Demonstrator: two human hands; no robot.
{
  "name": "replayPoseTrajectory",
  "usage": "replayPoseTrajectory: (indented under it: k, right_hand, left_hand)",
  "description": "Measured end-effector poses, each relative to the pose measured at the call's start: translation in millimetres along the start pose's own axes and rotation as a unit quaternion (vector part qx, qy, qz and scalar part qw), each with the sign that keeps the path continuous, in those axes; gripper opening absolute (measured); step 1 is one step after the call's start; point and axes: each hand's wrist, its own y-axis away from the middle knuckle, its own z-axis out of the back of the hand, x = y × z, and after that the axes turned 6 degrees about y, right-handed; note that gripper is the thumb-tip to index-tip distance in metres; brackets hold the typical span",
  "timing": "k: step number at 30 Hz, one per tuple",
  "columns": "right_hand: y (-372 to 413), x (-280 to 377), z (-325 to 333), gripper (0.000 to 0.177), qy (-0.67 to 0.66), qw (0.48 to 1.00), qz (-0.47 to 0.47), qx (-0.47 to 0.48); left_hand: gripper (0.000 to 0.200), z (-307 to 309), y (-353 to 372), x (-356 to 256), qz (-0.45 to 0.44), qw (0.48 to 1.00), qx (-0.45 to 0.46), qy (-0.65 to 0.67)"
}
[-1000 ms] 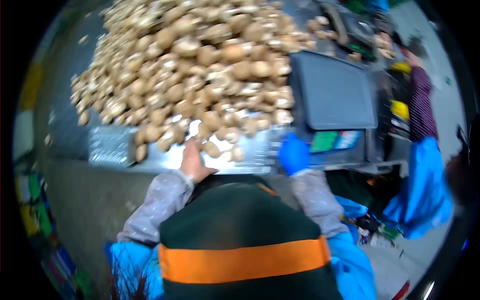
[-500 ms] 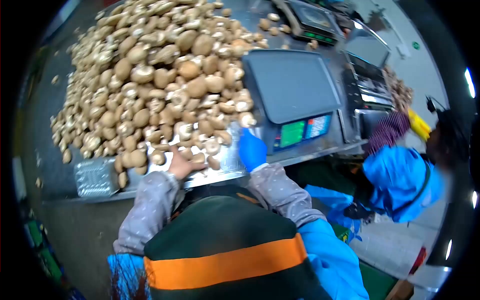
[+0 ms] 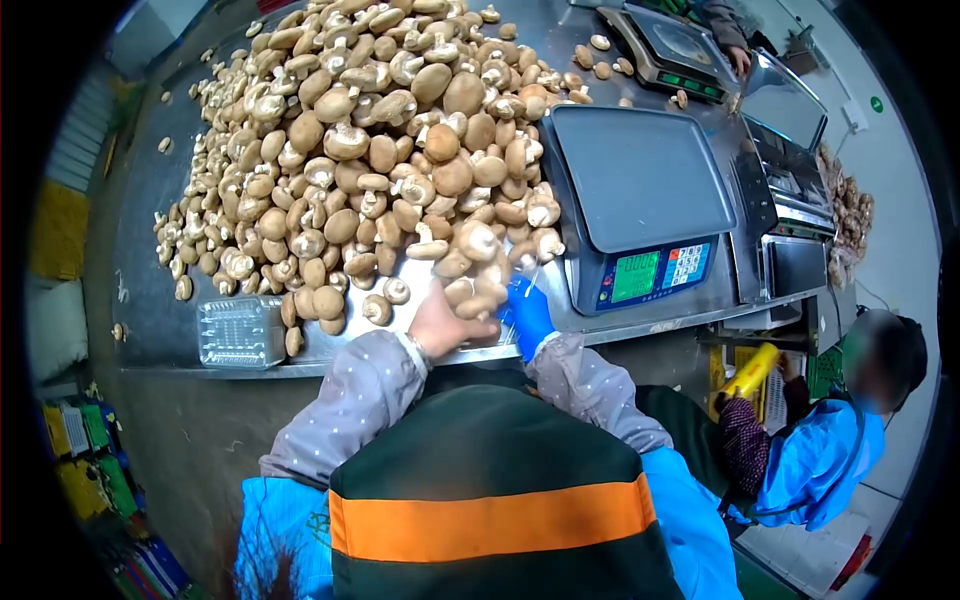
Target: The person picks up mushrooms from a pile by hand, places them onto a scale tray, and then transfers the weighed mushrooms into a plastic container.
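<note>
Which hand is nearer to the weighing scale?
Right. The right hand, gloved blue, is just beside the near corner of the scale; the left hand lies farther left, at the mushrooms.

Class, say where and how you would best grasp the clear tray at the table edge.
Probably pinch the tray by its left end wall, coming from the left: mushrooms crowd only its right and far sides.

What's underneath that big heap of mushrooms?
A grey metal table shows around the mushroom heap; whatever lies directly beneath the heap is hidden by the mushrooms themselves.
</note>
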Motion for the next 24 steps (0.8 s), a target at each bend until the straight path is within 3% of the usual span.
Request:
replayPoseTrajectory:
  k: [1,2,4,5,7,9,12,14,15,16,18,21,22,24]
  right_hand:
    - [13,16,-8,0.022,-0.072,0.996,-0.059,0.000]
    - [10,2,-5,0.026,-0.045,0.998,-0.016,0.040]
    - [24,21,-13,0.031,-0.127,0.986,-0.063,0.084]
    - [24,23,-12,0.033,-0.112,0.984,-0.049,0.128]
    - [22,30,-7,0.036,-0.082,0.973,-0.020,0.214]
    - [25,44,-10,0.037,-0.122,0.967,0.004,0.222]
    - [46,99,-18,0.037,-0.132,0.961,0.060,0.235]
    - [44,116,-9,0.035,-0.161,0.955,0.074,0.237]
    - [39,124,-3,0.035,-0.077,0.955,0.162,0.235]
    - [35,136,4,0.035,-0.095,0.952,0.151,0.250]
    - [32,161,18,0.039,-0.163,0.946,0.102,0.260]
    - [3,178,57,0.044,-0.201,0.952,0.104,0.204]
    - [-10,181,73,0.044,-0.185,0.957,0.123,0.188]
    - [-3,202,82,0.043,-0.196,0.957,0.151,0.151]
  left_hand:
    - [0.104,4,10,-14,-0.013,0.999,0.022,-0.032]
    - [0.095,8,22,-29,-0.008,0.998,0.044,0.054]
    - [0.080,15,23,-21,-0.127,0.981,-0.045,-0.143]
    - [0.070,18,23,-21,-0.162,0.973,-0.060,-0.154]
    - [0.071,19,33,-38,-0.209,0.962,-0.080,-0.154]
    - [0.072,16,44,-65,-0.231,0.962,-0.089,-0.116]
    - [0.064,14,41,-90,-0.363,0.894,-0.157,-0.211]
    - [0.063,6,36,-110,-0.373,0.885,-0.167,-0.222]
    - [0.064,0,29,-120,-0.399,0.870,-0.180,-0.227]
    - [0.066,-6,22,-130,-0.423,0.854,-0.193,-0.232]
    - [0.077,-23,0,-140,-0.432,0.840,-0.231,-0.231]
    - [0.085,-54,-54,-146,-0.383,0.914,-0.129,-0.038]
    - [0.081,-69,-82,-137,-0.347,0.932,-0.102,0.028]
    - [0.076,-87,-111,-156,-0.187,0.977,-0.034,0.096]
